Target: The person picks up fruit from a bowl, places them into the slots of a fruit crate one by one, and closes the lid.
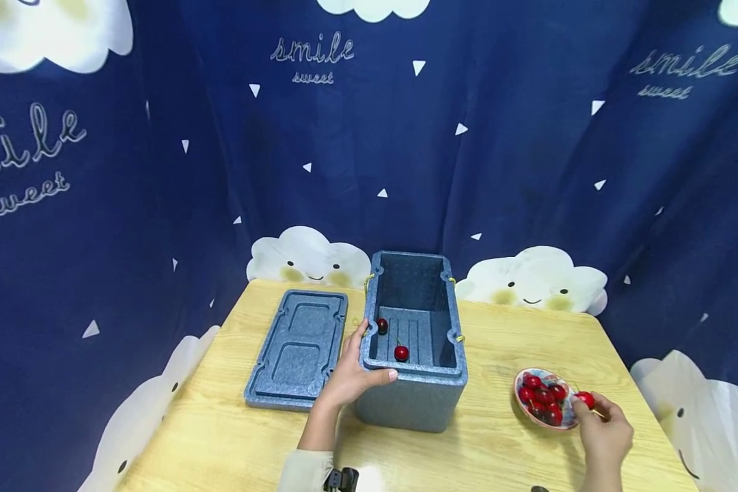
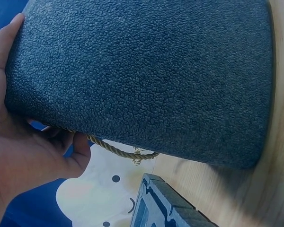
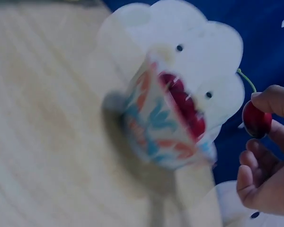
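My left hand point(image 1: 347, 377) grips the near left corner of a dark blue-grey foam box point(image 1: 408, 406), thumb over the front and fingers along the side. In the left wrist view, the fingers lie beside a yellow rope point(image 2: 116, 150) on the box wall. Two red cherries lie on the box floor, one point(image 1: 401, 352) near the front and a darker one point(image 1: 383, 326) by the left wall. Over at the right, my right hand point(image 1: 607, 432) pinches a stemmed cherry point(image 3: 256, 120) between thumb and finger, just off the rim of a patterned bowl point(image 3: 156, 123) that holds several more cherries.
The box's lid point(image 1: 296, 350) lies flat on the wooden table point(image 1: 492, 437), left of the box. Behind the table hangs a dark blue curtain point(image 1: 357, 137) with white clouds. The box walls stand well above the bowl's height.
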The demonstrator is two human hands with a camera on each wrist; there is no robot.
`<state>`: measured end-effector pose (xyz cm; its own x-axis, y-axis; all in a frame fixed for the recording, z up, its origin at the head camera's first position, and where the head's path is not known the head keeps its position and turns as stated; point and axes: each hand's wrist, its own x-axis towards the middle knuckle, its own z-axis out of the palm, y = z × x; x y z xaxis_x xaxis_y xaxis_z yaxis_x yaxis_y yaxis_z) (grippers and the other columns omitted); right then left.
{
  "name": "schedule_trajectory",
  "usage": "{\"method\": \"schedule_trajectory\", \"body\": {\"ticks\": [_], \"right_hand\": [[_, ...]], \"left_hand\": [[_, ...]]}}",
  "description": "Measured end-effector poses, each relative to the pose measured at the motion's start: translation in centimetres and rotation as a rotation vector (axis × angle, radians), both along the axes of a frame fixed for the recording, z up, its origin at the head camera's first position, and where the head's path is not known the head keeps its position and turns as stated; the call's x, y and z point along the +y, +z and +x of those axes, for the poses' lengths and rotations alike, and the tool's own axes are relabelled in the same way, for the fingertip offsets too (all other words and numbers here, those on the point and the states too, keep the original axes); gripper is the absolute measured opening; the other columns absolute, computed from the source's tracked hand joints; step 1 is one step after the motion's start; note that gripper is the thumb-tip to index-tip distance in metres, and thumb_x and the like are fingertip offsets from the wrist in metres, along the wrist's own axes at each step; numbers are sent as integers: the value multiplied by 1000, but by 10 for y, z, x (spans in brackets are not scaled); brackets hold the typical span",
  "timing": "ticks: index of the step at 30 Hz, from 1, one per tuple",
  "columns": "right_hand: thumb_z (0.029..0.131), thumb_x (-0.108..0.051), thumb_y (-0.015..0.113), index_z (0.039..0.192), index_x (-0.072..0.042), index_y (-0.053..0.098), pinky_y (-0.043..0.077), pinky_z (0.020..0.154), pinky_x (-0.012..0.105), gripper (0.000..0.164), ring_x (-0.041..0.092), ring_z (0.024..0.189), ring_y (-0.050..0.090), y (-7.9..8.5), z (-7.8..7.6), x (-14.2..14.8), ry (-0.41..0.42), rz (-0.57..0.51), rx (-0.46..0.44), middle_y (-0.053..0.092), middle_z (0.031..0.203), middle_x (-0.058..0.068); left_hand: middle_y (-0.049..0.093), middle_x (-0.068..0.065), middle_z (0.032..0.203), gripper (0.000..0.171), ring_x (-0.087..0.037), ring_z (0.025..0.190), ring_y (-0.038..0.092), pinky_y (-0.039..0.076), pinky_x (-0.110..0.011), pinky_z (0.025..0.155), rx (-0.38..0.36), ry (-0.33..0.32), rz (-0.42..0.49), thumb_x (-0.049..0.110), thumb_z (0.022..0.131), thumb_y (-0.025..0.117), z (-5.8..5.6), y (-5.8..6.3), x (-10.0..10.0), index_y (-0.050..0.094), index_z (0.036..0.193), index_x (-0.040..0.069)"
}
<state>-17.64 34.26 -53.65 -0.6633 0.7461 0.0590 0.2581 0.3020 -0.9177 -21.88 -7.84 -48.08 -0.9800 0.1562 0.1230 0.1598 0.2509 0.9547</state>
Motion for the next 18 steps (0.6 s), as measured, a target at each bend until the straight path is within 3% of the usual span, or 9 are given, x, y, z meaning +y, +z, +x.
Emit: {"method": "schedule_trajectory", "body": {"ticks": [3, 7, 13, 18], "right_hand": [[81, -20, 71, 111, -1, 60, 37, 55, 8, 38, -2, 72, 43, 12, 0, -4, 8, -59, 33, 48, 79, -20], [79, -17, 73, 107, -11, 62, 40, 56, 8, 31, 2, 79, 44, 26, -2, -6, 22, -196, 68, 50, 84, -13], [76, -4, 75, 108, -9, 65, 47, 56, 11, 34, 1, 73, 52, 43, -8, -14, 80, -377, 180, 57, 79, -12], [75, 0, 74, 100, -15, 68, 49, 60, 12, 30, 2, 73, 55, 54, -14, -19, 127, -445, 204, 57, 81, -7]], "left_hand": [[17, -10, 149, 111, -36, 132, 20, 22, -62, 99, -13, 4, -7, 37, 62, 85, 2, 0, -1, 17, 149, 30], [18, -10, 149, 111, -35, 132, 20, 22, -61, 100, -20, 9, -14, 37, 61, 85, 1, 2, -1, 17, 149, 30], [18, -11, 149, 111, -36, 132, 19, 21, -62, 100, -7, 5, -8, 36, 62, 85, 0, 2, -1, 17, 149, 28], [18, -13, 148, 111, -37, 132, 20, 21, -62, 99, 3, 2, 3, 34, 61, 85, 0, 2, -1, 18, 149, 26]]}}
